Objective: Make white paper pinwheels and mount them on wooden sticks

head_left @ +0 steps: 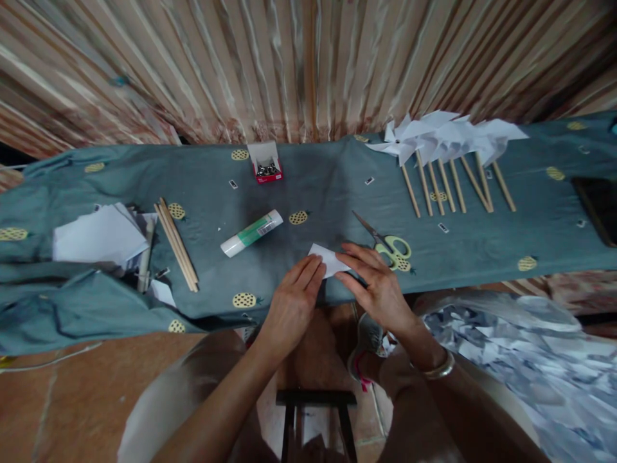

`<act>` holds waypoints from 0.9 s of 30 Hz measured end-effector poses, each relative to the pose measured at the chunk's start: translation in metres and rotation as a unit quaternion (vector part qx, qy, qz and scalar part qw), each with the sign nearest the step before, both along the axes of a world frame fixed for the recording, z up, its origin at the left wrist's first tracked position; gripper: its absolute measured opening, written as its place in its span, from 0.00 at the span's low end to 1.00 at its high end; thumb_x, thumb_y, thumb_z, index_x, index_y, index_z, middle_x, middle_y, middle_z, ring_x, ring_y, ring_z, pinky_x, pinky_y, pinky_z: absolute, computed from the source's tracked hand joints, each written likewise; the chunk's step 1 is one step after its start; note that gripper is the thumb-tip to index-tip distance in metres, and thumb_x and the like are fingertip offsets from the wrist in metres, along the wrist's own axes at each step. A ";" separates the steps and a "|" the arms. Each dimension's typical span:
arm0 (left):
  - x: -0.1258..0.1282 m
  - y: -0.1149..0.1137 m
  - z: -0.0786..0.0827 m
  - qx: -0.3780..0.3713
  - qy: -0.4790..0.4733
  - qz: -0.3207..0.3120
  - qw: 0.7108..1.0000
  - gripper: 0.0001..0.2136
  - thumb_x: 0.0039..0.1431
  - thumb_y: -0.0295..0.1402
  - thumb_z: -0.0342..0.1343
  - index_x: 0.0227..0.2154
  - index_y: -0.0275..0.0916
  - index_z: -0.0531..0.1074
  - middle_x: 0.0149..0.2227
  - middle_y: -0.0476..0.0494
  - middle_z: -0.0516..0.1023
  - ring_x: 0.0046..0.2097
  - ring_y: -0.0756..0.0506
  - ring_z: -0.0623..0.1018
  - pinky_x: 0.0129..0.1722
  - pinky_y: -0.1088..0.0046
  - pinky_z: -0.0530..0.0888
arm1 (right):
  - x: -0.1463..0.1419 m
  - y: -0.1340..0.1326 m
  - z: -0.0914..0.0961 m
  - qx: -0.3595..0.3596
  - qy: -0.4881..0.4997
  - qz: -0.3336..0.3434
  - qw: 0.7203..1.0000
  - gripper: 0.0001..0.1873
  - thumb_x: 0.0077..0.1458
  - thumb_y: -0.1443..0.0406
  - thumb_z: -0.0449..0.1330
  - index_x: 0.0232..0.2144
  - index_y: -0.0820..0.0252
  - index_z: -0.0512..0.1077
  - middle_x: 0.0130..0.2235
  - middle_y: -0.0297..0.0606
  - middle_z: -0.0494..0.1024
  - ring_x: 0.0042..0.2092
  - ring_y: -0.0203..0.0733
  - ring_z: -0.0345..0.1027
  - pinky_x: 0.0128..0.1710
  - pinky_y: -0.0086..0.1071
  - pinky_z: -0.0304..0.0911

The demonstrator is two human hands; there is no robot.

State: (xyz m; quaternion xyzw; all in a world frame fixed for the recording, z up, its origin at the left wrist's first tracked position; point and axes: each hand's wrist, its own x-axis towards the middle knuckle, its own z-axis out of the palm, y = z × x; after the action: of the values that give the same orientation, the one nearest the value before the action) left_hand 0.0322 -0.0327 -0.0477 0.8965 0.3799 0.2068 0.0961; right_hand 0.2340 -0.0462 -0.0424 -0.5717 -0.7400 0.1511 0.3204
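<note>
A small folded piece of white paper (324, 257) lies at the table's near edge, between my two hands. My left hand (296, 292) presses its left side, fingers held together over it. At the other end, my right hand (378, 283) grips the paper's right corner between thumb and fingers. Just beyond that hand are scissors (398, 247) with pale green handles, blades pointing away to the left. A white and green glue stick (251, 233) rests left of the paper, touched by neither hand.
Several white paper pinwheels (443, 141) on wooden sticks lie at the back right. A red box of metal pins (268, 170) stands open. Wooden sticks (176, 244) and stacked paper (99, 235) lie left. A dark phone (598, 209) and a bag of paper scraps (511, 347) are right.
</note>
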 end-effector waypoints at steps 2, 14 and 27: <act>0.000 0.000 0.000 -0.002 -0.002 -0.002 1.000 0.17 0.67 0.24 0.45 0.56 0.27 0.66 0.59 0.30 0.72 0.63 0.39 0.68 0.60 0.58 0.72 | 0.000 0.000 -0.001 -0.003 -0.007 0.001 1.000 0.16 0.63 0.60 0.57 0.50 0.59 0.75 0.56 0.45 0.75 0.56 0.49 0.68 0.57 0.46 0.66; 0.000 0.000 0.000 -0.029 -0.004 0.003 1.000 0.18 0.68 0.25 0.44 0.59 0.31 0.64 0.61 0.31 0.70 0.65 0.38 0.67 0.61 0.54 0.71 | -0.003 0.000 -0.003 -0.004 -0.013 -0.009 1.000 0.17 0.65 0.59 0.54 0.52 0.55 0.75 0.57 0.44 0.75 0.56 0.50 0.67 0.58 0.50 0.65; 0.002 0.002 0.001 -0.006 0.013 0.000 1.000 0.17 0.66 0.23 0.45 0.56 0.26 0.67 0.60 0.28 0.71 0.63 0.38 0.68 0.61 0.57 0.72 | -0.003 0.001 -0.005 0.006 -0.037 -0.001 0.999 0.18 0.65 0.59 0.54 0.51 0.59 0.75 0.57 0.46 0.75 0.56 0.51 0.66 0.58 0.50 0.65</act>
State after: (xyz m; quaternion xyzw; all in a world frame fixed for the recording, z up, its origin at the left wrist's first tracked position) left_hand 0.0338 -0.0309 -0.0471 0.8983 0.3826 0.1931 0.0967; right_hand 0.2309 -0.0449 -0.0476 -0.5758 -0.7515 0.1254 0.2964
